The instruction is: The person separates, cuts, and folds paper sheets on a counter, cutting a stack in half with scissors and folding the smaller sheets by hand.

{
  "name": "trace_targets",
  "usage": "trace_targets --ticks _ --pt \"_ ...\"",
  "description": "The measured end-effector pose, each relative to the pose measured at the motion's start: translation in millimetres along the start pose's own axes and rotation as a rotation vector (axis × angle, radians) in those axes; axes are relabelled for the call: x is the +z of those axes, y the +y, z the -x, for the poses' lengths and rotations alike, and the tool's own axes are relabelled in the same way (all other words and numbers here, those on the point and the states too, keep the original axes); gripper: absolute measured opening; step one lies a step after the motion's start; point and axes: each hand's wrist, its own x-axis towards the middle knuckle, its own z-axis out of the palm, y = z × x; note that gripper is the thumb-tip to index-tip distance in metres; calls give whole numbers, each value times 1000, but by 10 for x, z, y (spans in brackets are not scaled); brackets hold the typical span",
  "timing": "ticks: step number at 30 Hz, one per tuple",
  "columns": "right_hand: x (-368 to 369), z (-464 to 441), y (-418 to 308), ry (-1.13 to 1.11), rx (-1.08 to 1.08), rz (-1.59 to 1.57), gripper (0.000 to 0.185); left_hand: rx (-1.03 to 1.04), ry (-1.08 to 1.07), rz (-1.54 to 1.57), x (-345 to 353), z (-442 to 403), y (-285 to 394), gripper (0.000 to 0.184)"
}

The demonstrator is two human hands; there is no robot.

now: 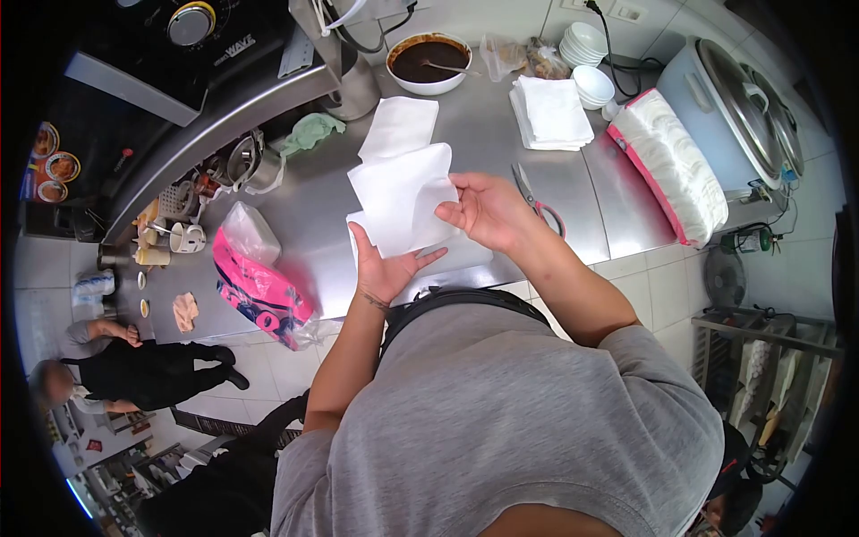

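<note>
Well, right fingers (452, 213) hold the napkin's (403, 197) edge, bare counter (480, 134) beyond.

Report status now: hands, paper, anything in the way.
Right hand pinching white paper by its right edge. Left hand open, fingers spread, near its lower edge. Nothing evident between hands; scissors beside right forearm.

We pinch a white napkin (407, 197) by its right edge with our right hand (488, 210), our left hand (385, 274) spread at its lower edge. Scissors (527, 189) lie near our right wrist; a napkin stack (550, 112) and a bowl (429, 88) of dark sauce (419, 63) sit farther back.
</note>
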Motion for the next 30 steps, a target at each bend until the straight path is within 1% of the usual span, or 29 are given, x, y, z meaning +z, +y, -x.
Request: trace_targets --ticks 3,6,9,12,13,14,15,16,17,18,20,23,26,27,29,30 --pt "143 101 -4 -85 0 -41 24 16 -42 182 -125 -25 -21 100" --pt "119 175 -50 -238 19 -131 25 32 14 378 -134 -31 -26 96" --pt "136 250 -127 -338 0 -160 27 -23 -156 137 -192 -66 -104 86" --pt "56 384 -227 -301 -15 -33 33 82 260 -285 -246 -219 -76 54" --pt "-47 442 -351 -243 121 335 37 157 419 -132 -225 -229 76 29" --pt "-186 498 -526 -176 256 702 40 254 475 -263 -822 -330 257 22" --pt "-244 512 -637 -102 387 1073 43 459 519 -519 69 -245 498 13" --pt "-212 508 -671 -17 82 1378 46 586 577 -833 -21 -248 683 13" --pt "-171 546 -671 77 -241 1651 49 546 620 -1119 259 -175 848 12" --pt "-124 604 -658 182 -581 1893 52 693 462 -1477 487 -154 939 14" --pt "418 602 -630 3 -1072 1746 55 975 34 -2158 865 -210 1039 18" --pt "780 490 -515 -119 -1341 2138 46 983 -120 -1991 1292 -284 870 21" --pt "759 510 -649 -131 -887 1936 32 867 85 -1360 1394 -360 641 25" --pt "737 561 -689 -48 -877 1812 28 721 151 -1499 1230 -366 621 30" --pt "650 711 -756 114 -839 1552 19 347 267 -1547 750 -313 583 30" --pt "592 745 -799 155 -794 1423 21 159 313 -1562 540 -300 608 30"
